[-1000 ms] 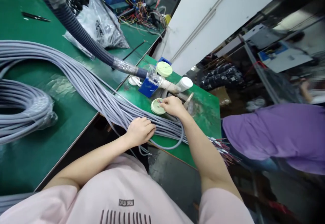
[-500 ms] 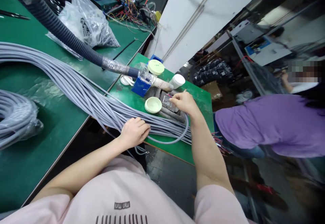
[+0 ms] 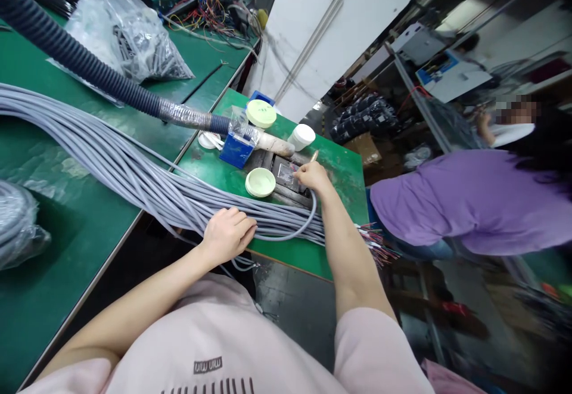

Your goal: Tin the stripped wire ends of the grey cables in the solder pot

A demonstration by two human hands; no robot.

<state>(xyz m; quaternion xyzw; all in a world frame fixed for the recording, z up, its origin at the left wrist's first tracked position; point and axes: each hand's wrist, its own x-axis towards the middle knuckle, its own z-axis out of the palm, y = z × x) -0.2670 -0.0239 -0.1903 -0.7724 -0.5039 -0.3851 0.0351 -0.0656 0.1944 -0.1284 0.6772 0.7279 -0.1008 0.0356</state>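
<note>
My left hand [image 3: 229, 233] lies over a thick bundle of grey cables [image 3: 161, 194], its fingers curled round some of them at the bench's front edge. Farther right, my right hand [image 3: 313, 177] is closed in a pinch on the end of one grey cable [image 3: 313, 206], which bends back in a loop towards the bundle. Thin coloured wires show faintly at its fingertips, above a dark metal block with a shiny square top [image 3: 286, 173]. Beside the block sits an open pale green tub [image 3: 260, 183]. A hose nozzle [image 3: 273, 142] points across just behind the block.
Behind stand a blue box [image 3: 236, 150], a lidded round tub [image 3: 261, 114] and a white jar [image 3: 302, 136]. A ribbed hose [image 3: 89, 54] crosses the left bench near a plastic bag [image 3: 134, 48]. Bare wire ends [image 3: 375, 242] overhang at right, near a person in purple [image 3: 465, 200].
The whole scene has shifted left in view as the camera turned. My right hand stays pinched by the metal block, slightly lower against it. My left hand keeps its place on the bundle.
</note>
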